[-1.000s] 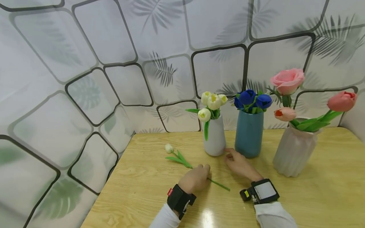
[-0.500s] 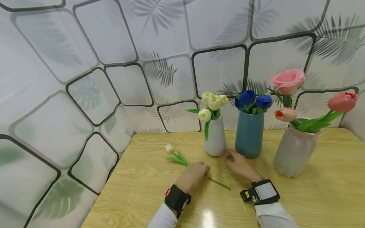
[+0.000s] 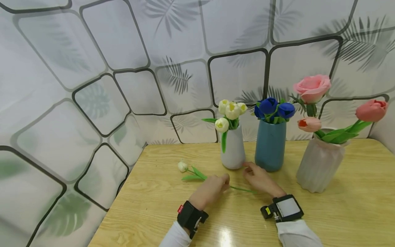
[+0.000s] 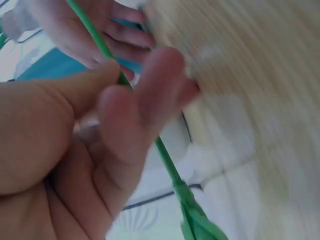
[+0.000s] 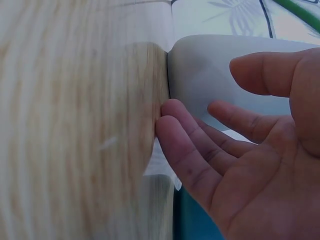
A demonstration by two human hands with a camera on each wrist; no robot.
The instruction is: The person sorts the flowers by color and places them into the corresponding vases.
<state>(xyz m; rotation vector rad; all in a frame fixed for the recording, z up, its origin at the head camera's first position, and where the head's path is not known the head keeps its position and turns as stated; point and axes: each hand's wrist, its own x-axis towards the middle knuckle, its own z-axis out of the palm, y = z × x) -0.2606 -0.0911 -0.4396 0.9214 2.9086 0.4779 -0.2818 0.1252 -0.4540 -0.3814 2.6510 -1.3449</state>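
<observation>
My left hand (image 3: 210, 192) pinches the green stem (image 4: 167, 160) of a single white tulip (image 3: 182, 166) between thumb and fingers. The bloom points to the left, while the bare stem end reaches right toward my other hand. My right hand (image 3: 259, 178) rests at the table by the foot of the white vase (image 3: 232, 151), its fingers relaxed and holding nothing. In the right wrist view the fingertips (image 5: 172, 130) lie against the tabletop right beside the white vase (image 5: 200, 75). Several cream-white tulips (image 3: 231, 110) stand in that vase.
A blue vase (image 3: 270, 147) with blue tulips (image 3: 268, 105) stands just behind my right hand. Farther right is a ribbed pale vase (image 3: 319, 168) with a pink rose (image 3: 312, 88) and two tulips. A patterned curtain (image 3: 185, 82) borders the wooden table (image 3: 154, 209).
The loose tulip has turned in my left hand: its stem end has swung away from me and its bloom slightly toward me. My right hand stays in place.
</observation>
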